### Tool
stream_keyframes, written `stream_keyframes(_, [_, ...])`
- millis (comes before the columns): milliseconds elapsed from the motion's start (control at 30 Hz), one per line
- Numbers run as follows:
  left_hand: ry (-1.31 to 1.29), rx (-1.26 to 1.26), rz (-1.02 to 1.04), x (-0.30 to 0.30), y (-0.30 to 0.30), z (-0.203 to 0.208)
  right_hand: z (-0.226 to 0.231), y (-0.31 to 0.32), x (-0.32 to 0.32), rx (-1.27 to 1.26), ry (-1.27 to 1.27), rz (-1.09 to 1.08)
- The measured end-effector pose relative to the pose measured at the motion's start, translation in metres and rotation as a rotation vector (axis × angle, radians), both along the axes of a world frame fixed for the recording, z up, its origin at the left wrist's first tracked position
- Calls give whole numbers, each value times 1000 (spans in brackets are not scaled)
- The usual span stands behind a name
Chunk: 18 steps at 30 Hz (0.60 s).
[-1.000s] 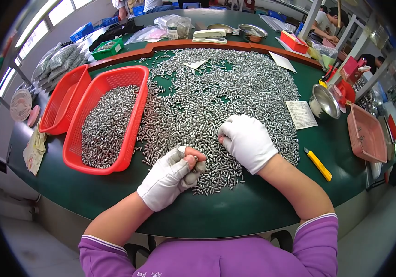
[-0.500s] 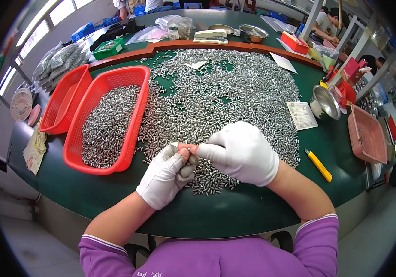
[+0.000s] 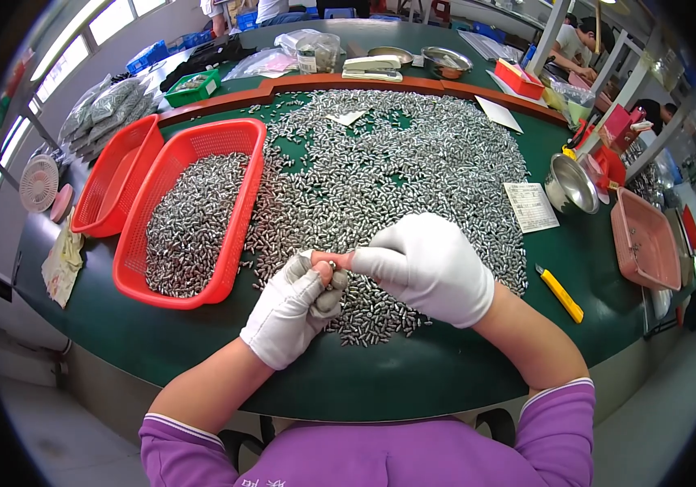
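Many small silvery metal parts [image 3: 445,154], pointed and bullet-like, lie spread over a green tabletop. Above their near edge my two white-gloved hands meet, some fingertips bare. My left hand [image 3: 289,308] is closed, thumb and finger pinching a small metal part [image 3: 332,265] that only partly shows. My right hand [image 3: 429,272] is closed too, its fingertips against those of the left; what they hold is hidden. To the left stands a red perforated basket [image 3: 189,302] heaped with the same parts.
Another red basket [image 3: 92,213] stands farther left. On the right are a yellow utility knife [image 3: 562,295], a printed sheet [image 3: 533,208], a steel bowl [image 3: 573,183] and a pink basket [image 3: 646,243]. A brown wooden rail [image 3: 299,82] borders the back. Another person [image 3: 575,45] works at far right.
My right hand has shifted very slightly right, its fingertips still at the left hand's. The left hand keeps its pinch, and the small part shows a little more clearly.
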<state>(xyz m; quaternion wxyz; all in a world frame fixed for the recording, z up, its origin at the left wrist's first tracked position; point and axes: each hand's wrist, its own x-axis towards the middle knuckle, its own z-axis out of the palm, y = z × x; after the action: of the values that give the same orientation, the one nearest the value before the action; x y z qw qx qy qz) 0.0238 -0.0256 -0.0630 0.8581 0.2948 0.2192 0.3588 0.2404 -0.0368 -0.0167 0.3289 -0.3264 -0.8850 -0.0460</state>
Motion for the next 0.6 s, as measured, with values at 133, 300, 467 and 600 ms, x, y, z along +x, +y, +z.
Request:
stream_keyframes(133, [61,16,46,2,-1,0,-3,-4,-2,-18,-20,-48])
stream_keyframes(300, [48,39,65,1,0,-1,-1,-5,-1,-98,-65,-93])
stream_keyframes(467, [50,21,46,2,0,1,-5,-4,-4,-191,214,-100])
stream_keyframes(600, [23,28,31,1,-1,2,-5,-7,-4,-468,431,-143])
